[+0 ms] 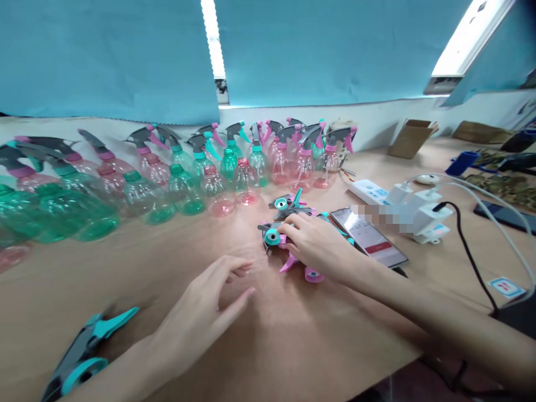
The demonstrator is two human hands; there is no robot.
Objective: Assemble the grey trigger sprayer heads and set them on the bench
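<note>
My right hand (312, 237) reaches over a small heap of trigger spray heads, its fingers curled on a grey spray head with a teal collar (273, 237). Pink parts of a spray head (313, 274) stick out below that hand, and another grey and teal spray head (283, 204) lies just behind. My left hand (213, 296) hovers above the table, fingers spread and bent, with nothing in it. Beside my left forearm lies a separate grey and teal spray head (90, 349), partly hidden by the arm.
Open clear bottles, including a green-tinted one (184, 190) and a pink-tinted one (246, 183), line the table (268, 346). Several bottles with spray heads (304, 164) stand behind. A phone (371, 237), power strip (368, 192), white chargers with cables (427, 212) and cardboard box (412, 138) are at right.
</note>
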